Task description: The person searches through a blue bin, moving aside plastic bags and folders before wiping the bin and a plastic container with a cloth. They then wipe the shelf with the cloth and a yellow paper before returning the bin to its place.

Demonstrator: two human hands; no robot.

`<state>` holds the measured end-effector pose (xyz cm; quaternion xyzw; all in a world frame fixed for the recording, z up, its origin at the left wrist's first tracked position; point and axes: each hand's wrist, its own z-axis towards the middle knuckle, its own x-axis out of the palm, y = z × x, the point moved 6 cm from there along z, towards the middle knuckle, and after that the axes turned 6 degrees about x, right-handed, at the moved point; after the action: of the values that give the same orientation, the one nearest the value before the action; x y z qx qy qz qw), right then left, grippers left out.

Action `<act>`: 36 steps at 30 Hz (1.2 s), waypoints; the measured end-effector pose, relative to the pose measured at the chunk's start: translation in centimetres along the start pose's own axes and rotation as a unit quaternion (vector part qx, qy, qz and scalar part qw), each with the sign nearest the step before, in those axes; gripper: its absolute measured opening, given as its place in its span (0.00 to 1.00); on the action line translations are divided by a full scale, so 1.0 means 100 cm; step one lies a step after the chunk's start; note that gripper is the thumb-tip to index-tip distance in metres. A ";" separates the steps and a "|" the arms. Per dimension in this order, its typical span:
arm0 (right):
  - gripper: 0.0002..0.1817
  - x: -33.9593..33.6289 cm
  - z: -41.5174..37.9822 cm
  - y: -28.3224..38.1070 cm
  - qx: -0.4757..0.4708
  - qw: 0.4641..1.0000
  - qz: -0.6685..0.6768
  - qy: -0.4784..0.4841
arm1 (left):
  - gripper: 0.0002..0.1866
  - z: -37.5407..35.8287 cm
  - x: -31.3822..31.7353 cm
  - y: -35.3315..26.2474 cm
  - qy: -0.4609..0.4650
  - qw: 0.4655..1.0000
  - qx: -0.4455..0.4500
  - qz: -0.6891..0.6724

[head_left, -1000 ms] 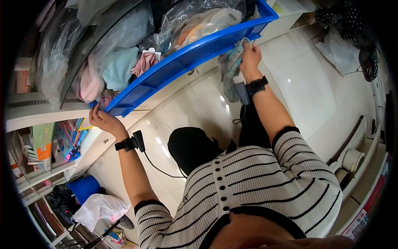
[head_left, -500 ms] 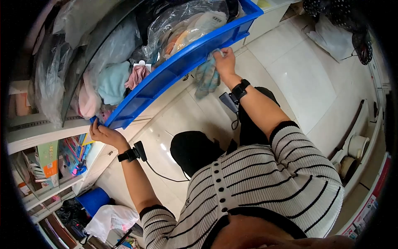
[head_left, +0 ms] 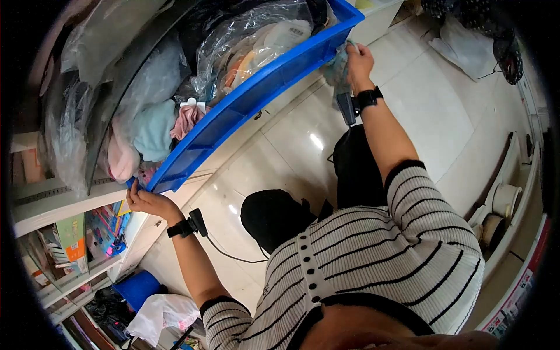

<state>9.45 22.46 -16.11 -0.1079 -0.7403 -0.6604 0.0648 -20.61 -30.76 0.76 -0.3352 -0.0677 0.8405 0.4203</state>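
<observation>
A long blue plastic bin (head_left: 256, 87) sits at an angle on the shelf, filled with plastic-wrapped goods. My left hand (head_left: 149, 201) has its fingers closed on the bin's lower left corner. Beyond the bin's right end, my right hand (head_left: 360, 60) pinches a grey-blue cloth (head_left: 337, 73) that hangs down and is partly hidden by the wrist device. Inside the bin lie a pale blue fluffy item (head_left: 154, 131), a pink scrunchie-like piece (head_left: 188, 119) and clear-bagged items with a barcode label (head_left: 286, 36).
Stationery packs (head_left: 108, 227) fill the lower shelf at left. Below them are a blue bucket (head_left: 138, 289) and a white plastic bag (head_left: 163, 315). Another white bag (head_left: 464, 46) lies on the tiled floor (head_left: 426, 111) at upper right. A cable (head_left: 227, 254) hangs from my left wrist device.
My right hand has moved right and up with the cloth, from beneath the bin's front to its right end. My left hand has stayed at the corner.
</observation>
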 end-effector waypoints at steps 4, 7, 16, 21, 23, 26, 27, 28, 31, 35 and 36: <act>0.13 0.003 -0.003 -0.020 -0.012 0.996 -0.069 -0.053 | 0.19 -0.001 0.002 0.001 -0.013 1.000 0.010 -0.005; 0.14 0.016 -0.036 -0.030 -0.172 0.953 -0.242 -0.060 | 0.19 -0.001 0.003 0.002 -0.013 1.000 0.003 -0.010; 0.14 0.013 -0.011 -0.013 0.042 0.998 -0.037 0.004 | 0.19 -0.002 0.002 0.005 0.025 0.994 0.093 0.050; 0.14 0.020 -0.024 -0.055 0.245 0.965 0.008 0.090 | 0.19 -0.002 0.001 0.002 -0.006 0.999 0.034 0.015; 0.13 0.012 -0.014 -0.053 0.209 0.976 -0.007 0.068 | 0.19 -0.001 0.000 0.002 -0.003 0.999 0.034 0.003; 0.14 0.013 -0.011 -0.030 0.257 0.959 0.094 0.074 | 0.19 -0.001 0.000 0.008 0.020 0.999 0.034 0.021; 0.17 0.015 -0.013 -0.027 0.279 0.946 0.151 0.067 | 0.19 -0.001 0.001 0.011 0.017 0.999 0.033 0.024; 0.19 0.016 -0.007 -0.045 0.287 0.942 0.163 0.068 | 0.19 -0.002 0.002 0.014 0.009 0.999 0.041 0.023; 0.23 0.023 -0.025 -0.075 0.335 0.921 0.147 0.136 | 0.19 0.000 -0.001 0.004 -0.012 1.000 0.025 0.013; 0.16 0.016 -0.022 -0.043 0.268 0.950 0.002 0.158 | 0.19 -0.002 0.001 0.007 0.002 0.998 0.041 0.041; 0.10 0.019 -0.013 -0.049 0.284 0.940 0.052 0.182 | 0.17 -0.004 0.000 0.008 -0.003 0.999 0.045 0.020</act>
<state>6.35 20.84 -20.19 -0.0015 -0.8660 -0.4268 0.2606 -20.87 -31.28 0.13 -0.3150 -0.0242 0.8520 0.4174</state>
